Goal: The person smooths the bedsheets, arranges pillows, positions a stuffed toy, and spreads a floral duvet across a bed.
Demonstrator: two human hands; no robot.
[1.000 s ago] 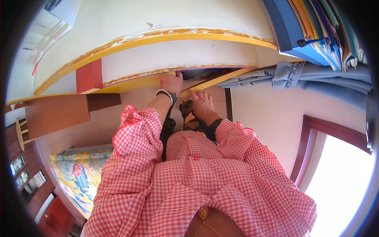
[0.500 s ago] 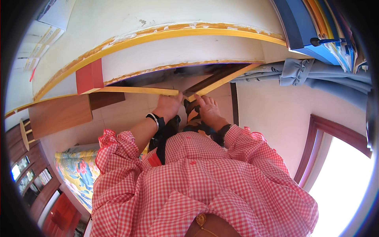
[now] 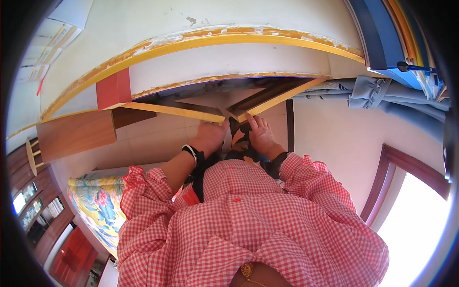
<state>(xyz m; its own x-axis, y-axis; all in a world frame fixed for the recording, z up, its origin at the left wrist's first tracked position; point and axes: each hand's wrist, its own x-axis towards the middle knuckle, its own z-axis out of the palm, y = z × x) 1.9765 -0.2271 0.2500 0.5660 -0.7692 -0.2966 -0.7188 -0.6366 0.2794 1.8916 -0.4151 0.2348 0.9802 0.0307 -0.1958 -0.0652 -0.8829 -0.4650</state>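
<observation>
Two yellow-edged cabinet doors stand swung out toward me below a white top, their free ends close together with a narrow gap. My left hand [image 3: 209,137] is closed at the end of the left cabinet door [image 3: 174,110], its fingers curled and partly hidden. My right hand [image 3: 263,137] grips the end of the right cabinet door [image 3: 279,98], with fingers over its edge. Behind the doors the cabinet's dark interior [image 3: 210,92] shows; its contents cannot be made out. A bracelet and a black band circle my left wrist.
A red block [image 3: 113,89] adjoins the left door's far end. Above is a white surface with a worn yellow edge [image 3: 224,36]. Blue folders [image 3: 377,38] stand at upper right, over a tied grey-blue curtain [image 3: 368,93]. A brown wooden panel [image 3: 76,135] juts out at left.
The two doors have swung slightly farther out toward me, and the gap between their ends is wider. Both hands have moved along with them. My view has shifted a little.
</observation>
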